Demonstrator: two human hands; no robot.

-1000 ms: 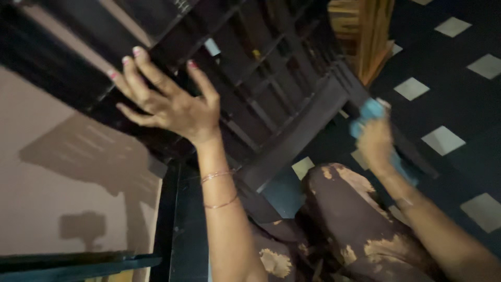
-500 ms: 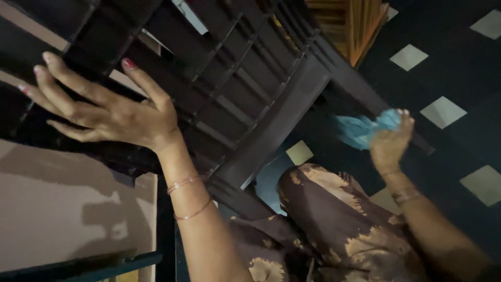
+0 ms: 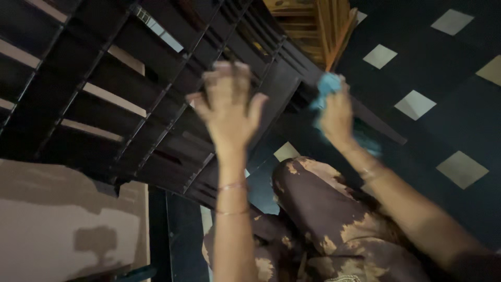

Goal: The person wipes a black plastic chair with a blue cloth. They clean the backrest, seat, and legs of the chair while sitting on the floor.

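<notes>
Slatted wooden frame (image 3: 130, 99) far left, left hand (image 3: 229, 107) before it, right hand (image 3: 336, 115) holding cloth (image 3: 327, 86) to its right, tiled floor (image 3: 443, 78) far right, knee (image 3: 313, 193) near.

Floor: under you is a dark floor (image 3: 459, 78) with pale square tiles set in it, well apart from each other.
Rack: a dark slatted wooden rack (image 3: 130, 83) leans tilted over the floor.
Wooden thing: a light wooden piece (image 3: 308, 23) stands behind the rack.
</notes>
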